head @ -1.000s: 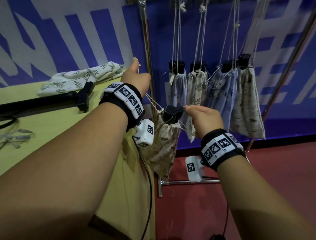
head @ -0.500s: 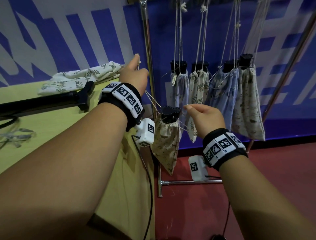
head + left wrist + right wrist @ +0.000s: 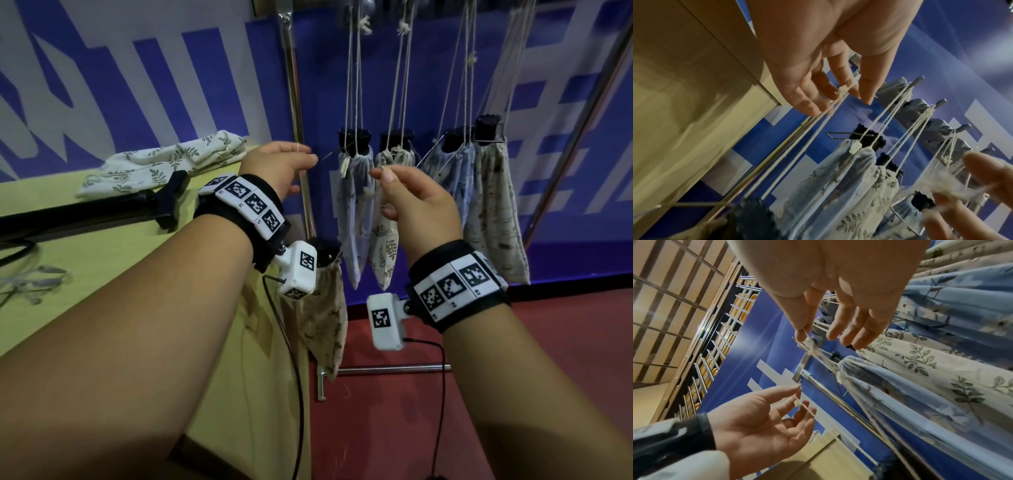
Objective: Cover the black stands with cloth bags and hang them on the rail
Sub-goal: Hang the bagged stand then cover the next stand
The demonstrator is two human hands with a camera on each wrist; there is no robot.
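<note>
Left hand [image 3: 274, 168] pinching drawstring knot [image 3: 842, 91]; bagged stand [image 3: 325, 305] dangling below left wrist beside table [image 3: 102, 260]. Right hand [image 3: 416, 202] pinching other cord end [image 3: 812, 344]. Four bagged stands [image 3: 354, 205] hanging behind.

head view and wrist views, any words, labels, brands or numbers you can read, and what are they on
No readable words, brands or numbers in any view.
Left wristband: square black-and-white coded markers only, no letters.
Right wristband: the same markers, plus tiny marks under them, too small to read.
Blue wall banner: large white shapes, cut off by the frame, not readable as text.
</note>
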